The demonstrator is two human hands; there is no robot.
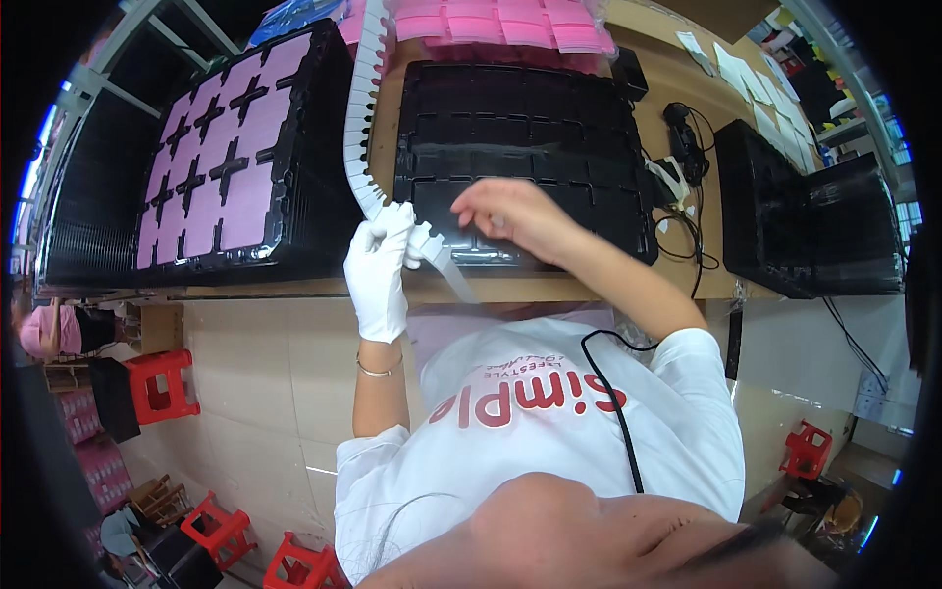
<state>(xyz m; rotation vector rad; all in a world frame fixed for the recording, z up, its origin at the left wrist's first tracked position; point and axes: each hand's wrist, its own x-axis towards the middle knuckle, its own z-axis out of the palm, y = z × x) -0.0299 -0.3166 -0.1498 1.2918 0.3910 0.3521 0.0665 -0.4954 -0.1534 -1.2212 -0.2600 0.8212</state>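
Note:
My left hand (378, 270), in a white glove, is closed around a long white segmented strip (361, 128) with a row of small dark pieces along one edge. The strip runs from the far edge of the table down to the glove, and a loose tail of it hangs past the table's near edge. Above a black compartmented plastic tray (520, 128) is my bare right hand (515, 214), its fingers curled together toward the strip's end. Whether anything small sits in that pinch is too hard to see.
Left of the strip stands a stack of black trays (294, 196) with pink pieces in the top one. Pink bundles (500, 25) lie at the back. More black trays (760, 216), cables (687, 147) and papers (746, 74) are at the right. Red stools (162, 385) stand on the floor.

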